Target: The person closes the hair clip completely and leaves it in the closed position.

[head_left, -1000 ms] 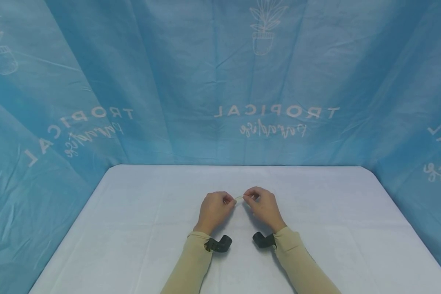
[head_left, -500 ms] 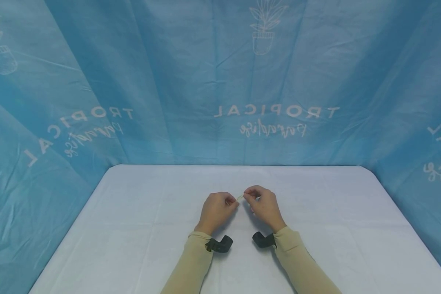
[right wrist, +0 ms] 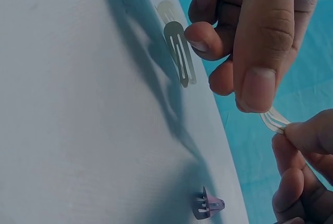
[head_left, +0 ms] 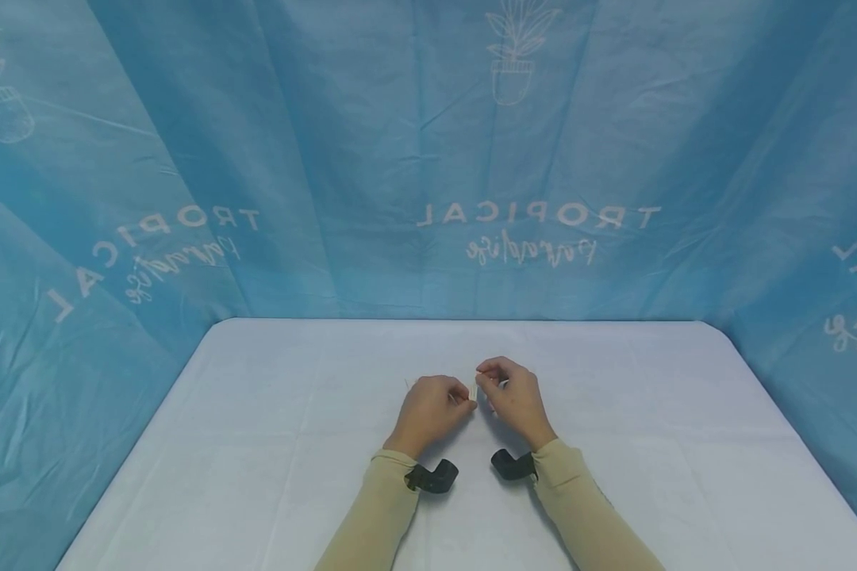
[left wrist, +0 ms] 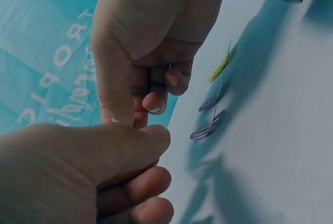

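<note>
In the head view, a small pale snap hair clip [head_left: 473, 391] [right wrist: 274, 120] spans the gap between my hands. My left hand [head_left: 428, 408] pinches its near end. My right hand [head_left: 518, 403] pinches the far end between thumb and finger. Narrow slots show in the clip in the right wrist view, where my left hand [right wrist: 263, 42] comes from the top and my right hand [right wrist: 307, 156] from the lower right. In the left wrist view, my left hand [left wrist: 99, 156] and right hand [left wrist: 151, 21] meet and hide the clip.
An olive snap clip [right wrist: 179, 52] and a paler clip [right wrist: 166, 10] lie on the white table [head_left: 271, 476]. A purple clip [right wrist: 208, 205] lies farther along. A yellow clip [left wrist: 222, 67] and two purple clips [left wrist: 210, 100] show beyond my hands. A blue curtain [head_left: 371, 159] hangs behind.
My left hand has shifted right and slightly nearer; my right hand has risen a little. The clip has swung from slanted to nearly upright. Thin pale lines now show left of my left hand.
</note>
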A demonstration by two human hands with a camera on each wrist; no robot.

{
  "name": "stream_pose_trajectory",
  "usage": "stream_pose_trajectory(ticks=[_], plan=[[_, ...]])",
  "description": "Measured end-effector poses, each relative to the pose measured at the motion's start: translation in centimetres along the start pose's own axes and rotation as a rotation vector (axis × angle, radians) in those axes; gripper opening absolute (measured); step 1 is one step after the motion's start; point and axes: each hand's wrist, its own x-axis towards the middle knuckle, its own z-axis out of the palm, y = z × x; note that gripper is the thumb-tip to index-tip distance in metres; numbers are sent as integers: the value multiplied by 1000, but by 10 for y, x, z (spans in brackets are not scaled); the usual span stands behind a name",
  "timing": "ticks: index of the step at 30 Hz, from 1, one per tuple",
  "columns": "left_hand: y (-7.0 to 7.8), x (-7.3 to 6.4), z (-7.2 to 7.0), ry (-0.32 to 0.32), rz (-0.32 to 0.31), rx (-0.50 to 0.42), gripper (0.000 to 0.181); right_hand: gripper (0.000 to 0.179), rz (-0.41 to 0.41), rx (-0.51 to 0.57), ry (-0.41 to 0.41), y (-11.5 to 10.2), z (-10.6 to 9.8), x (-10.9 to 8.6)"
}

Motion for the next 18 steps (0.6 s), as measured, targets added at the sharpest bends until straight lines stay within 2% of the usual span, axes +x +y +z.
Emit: stream_pose_trajectory(ticks=[7, 13, 18], plan=[[0, 0, 2, 22, 30, 12, 9, 8, -24, -4, 5, 3, -1, 1], [-1, 0, 6, 26, 22, 37, 11, 8, -53, -36, 10, 6, -2, 2], [2, 0, 7, 39, 16, 58, 12, 9, -27, -57, 1, 8, -3, 3]])
